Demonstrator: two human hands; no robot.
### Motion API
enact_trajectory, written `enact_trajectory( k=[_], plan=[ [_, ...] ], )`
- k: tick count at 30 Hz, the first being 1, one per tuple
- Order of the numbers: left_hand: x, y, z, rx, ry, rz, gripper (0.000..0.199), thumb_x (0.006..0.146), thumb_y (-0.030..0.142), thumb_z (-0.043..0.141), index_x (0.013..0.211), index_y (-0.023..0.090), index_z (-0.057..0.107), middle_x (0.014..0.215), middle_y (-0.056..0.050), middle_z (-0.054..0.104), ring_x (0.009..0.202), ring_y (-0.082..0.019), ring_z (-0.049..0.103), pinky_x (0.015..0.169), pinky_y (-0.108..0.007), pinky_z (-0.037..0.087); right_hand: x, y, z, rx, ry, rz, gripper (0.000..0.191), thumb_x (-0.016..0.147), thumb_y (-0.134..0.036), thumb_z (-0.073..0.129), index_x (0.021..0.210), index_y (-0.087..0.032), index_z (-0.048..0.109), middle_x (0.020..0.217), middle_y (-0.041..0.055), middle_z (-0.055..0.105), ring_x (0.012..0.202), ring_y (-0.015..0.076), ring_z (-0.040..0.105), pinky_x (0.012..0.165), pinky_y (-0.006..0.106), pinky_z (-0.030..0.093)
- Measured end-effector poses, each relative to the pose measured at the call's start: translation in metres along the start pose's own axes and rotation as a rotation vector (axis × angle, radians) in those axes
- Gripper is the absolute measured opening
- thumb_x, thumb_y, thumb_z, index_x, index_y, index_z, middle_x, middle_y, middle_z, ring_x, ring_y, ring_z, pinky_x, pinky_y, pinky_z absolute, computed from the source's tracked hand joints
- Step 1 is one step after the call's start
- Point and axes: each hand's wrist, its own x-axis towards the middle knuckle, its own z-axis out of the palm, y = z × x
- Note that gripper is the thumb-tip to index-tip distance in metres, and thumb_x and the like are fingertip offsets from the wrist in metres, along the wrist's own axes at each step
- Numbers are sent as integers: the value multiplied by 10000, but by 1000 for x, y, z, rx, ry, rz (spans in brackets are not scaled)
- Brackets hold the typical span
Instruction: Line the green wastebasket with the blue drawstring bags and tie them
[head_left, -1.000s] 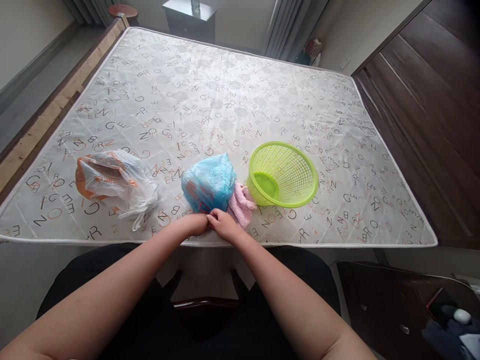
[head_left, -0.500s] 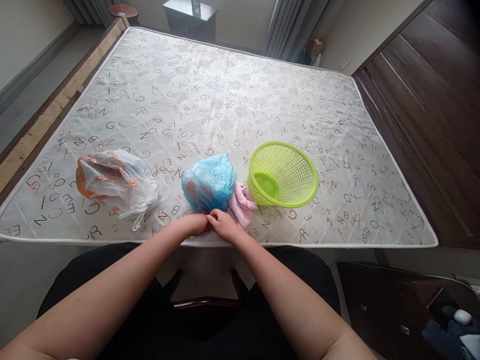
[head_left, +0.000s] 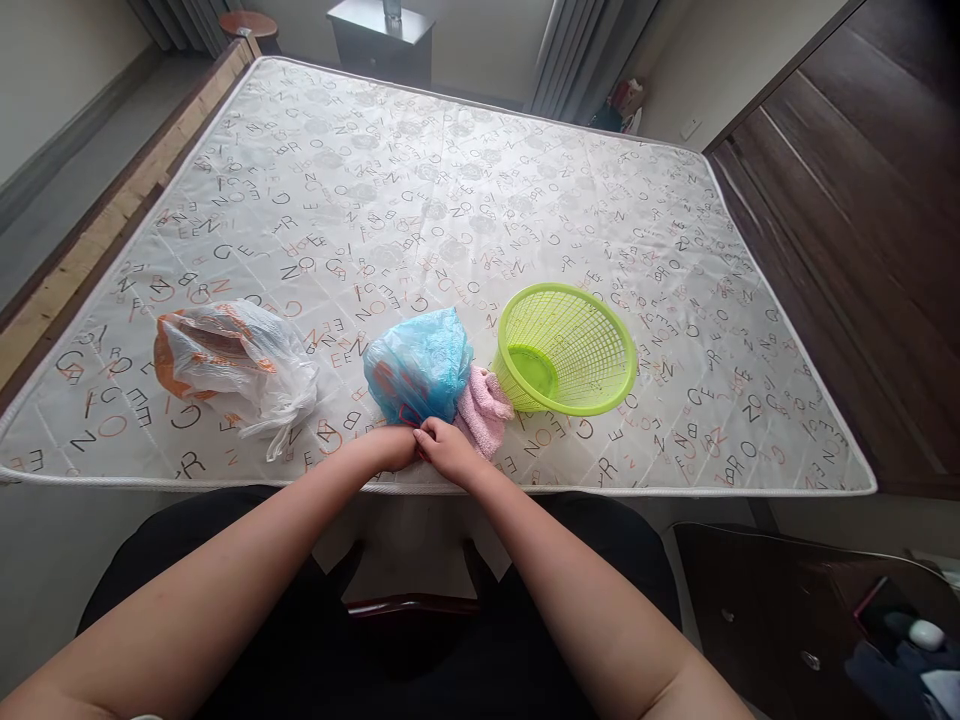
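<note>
My left hand (head_left: 397, 448) and my right hand (head_left: 448, 451) meet at the mattress's near edge, their fingers closed together. A thin red string (head_left: 409, 413) shows at the bag's near side and again between my hands, which pinch it; the fingertips are partly hidden. Directly beyond them sits a bulging blue plastic bag (head_left: 420, 362), with reddish shapes showing through it. A folded pink towel (head_left: 484, 410) lies beside my right hand, against the bag's right side. Touching or nearly touching the towel is a green mesh basket (head_left: 607, 395), tilted so its inside faces me.
A white and orange plastic bag (head_left: 259, 365), its top knotted, lies to the left on the letter-patterned mattress (head_left: 465, 230). A wooden bed rail (head_left: 112, 215) runs along the left and a dark headboard (head_left: 840, 220) stands at right. A nightstand (head_left: 382, 40) is beyond the far edge.
</note>
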Motion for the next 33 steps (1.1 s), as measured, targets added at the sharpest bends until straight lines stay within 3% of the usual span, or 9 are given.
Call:
enact_trajectory(
  k=[4,8,12,14,17,20,25,28,33],
  plan=[
    [-8,8,-14,-40,33,-23,262,854,154,545,937,145,793,1000,-133,778,797,-214,663,756,-285,496,-2,-4,-5,95,24,-53,193,952,-329,523,793,-219,540,712,-25,602,699,149,543,680,273,382],
    [-14,14,-32,-80,164,-29,281,909,225,504,983,160,767,1070,-123,764,922,-230,678,792,-280,484,-3,-11,-15,249,92,-103,222,958,-385,487,811,-225,537,681,-38,581,648,147,539,653,272,413],
    [-18,16,-44,-155,369,-42,268,910,283,501,869,182,745,927,-95,760,883,-239,678,783,-300,483,-2,-12,-21,224,346,-133,175,905,-392,550,885,-218,560,869,1,623,781,164,570,760,300,456],
    [-20,17,-47,-189,470,-63,287,908,315,493,783,189,719,844,-81,736,846,-235,661,792,-313,480,-1,-11,-24,230,399,-137,236,869,-406,603,1004,-215,571,999,29,626,838,168,577,818,319,473],
    [-22,17,-51,-278,600,-67,307,873,323,480,652,196,650,767,-67,682,825,-229,626,798,-330,474,0,-9,-28,309,269,-141,419,831,-455,659,1159,-219,546,1065,45,620,847,163,593,802,317,498],
    [-26,18,-57,-437,704,-37,292,830,330,474,593,200,582,768,-49,646,838,-216,599,789,-323,466,-1,-8,-33,378,180,-158,419,812,-422,676,1164,-227,558,1007,22,626,780,143,590,728,290,495],
    [-32,27,-62,-783,699,-68,358,851,493,538,649,199,518,626,25,508,629,-144,489,612,-271,396,-4,-9,-41,455,224,-172,194,853,-395,625,936,-224,583,822,-22,609,687,132,557,638,261,448],
    [-32,30,-61,-904,695,-60,355,794,539,658,824,193,583,702,29,576,647,-135,524,603,-251,403,-8,-13,-45,422,249,-207,194,873,-410,612,850,-219,585,762,-29,594,702,140,549,667,265,439],
    [-27,22,-55,-711,668,-67,338,843,488,624,1011,199,670,850,-15,689,764,-177,611,692,-279,459,-13,-22,-50,438,407,-218,256,902,-458,581,824,-217,617,796,-13,613,758,156,574,728,277,461]
  ],
)
